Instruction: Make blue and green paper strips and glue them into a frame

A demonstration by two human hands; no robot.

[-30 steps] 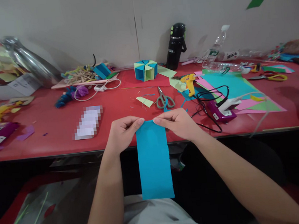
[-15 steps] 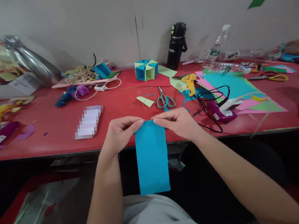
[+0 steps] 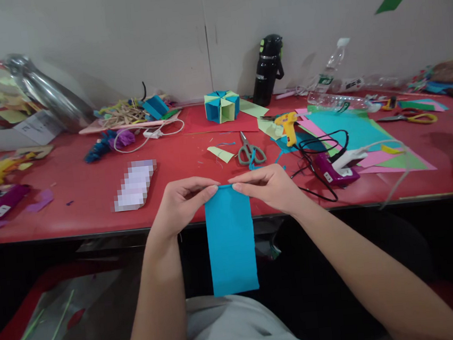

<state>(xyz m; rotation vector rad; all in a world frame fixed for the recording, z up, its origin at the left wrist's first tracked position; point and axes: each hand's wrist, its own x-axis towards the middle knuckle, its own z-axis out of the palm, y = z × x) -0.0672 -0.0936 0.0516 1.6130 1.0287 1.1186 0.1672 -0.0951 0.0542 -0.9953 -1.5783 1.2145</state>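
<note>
A blue strip of paper (image 3: 230,239) hangs down in front of the table edge, its top edge narrowly folded or rolled. My left hand (image 3: 183,201) pinches the top left corner between thumb and fingers. At the top right corner, my right hand (image 3: 266,187) pinches it the same way. Just beyond my hands lie grey-handled scissors (image 3: 251,150) with blue paper scraps on them, and a pale green paper piece (image 3: 220,154). Farther back stands a blue and pale green folded-paper ring (image 3: 222,107).
On the red table (image 3: 178,169) a yellow glue gun (image 3: 287,128) trails a black cord to a purple power strip (image 3: 333,170). Coloured paper sheets (image 3: 346,129), a black bottle (image 3: 268,70) and a metal jug (image 3: 49,93) stand or lie around. A pixelated object (image 3: 135,185) is at left.
The folded top edge of the blue paper looks slightly thicker and sits a touch lower. My fingers have shifted only slightly along it.
</note>
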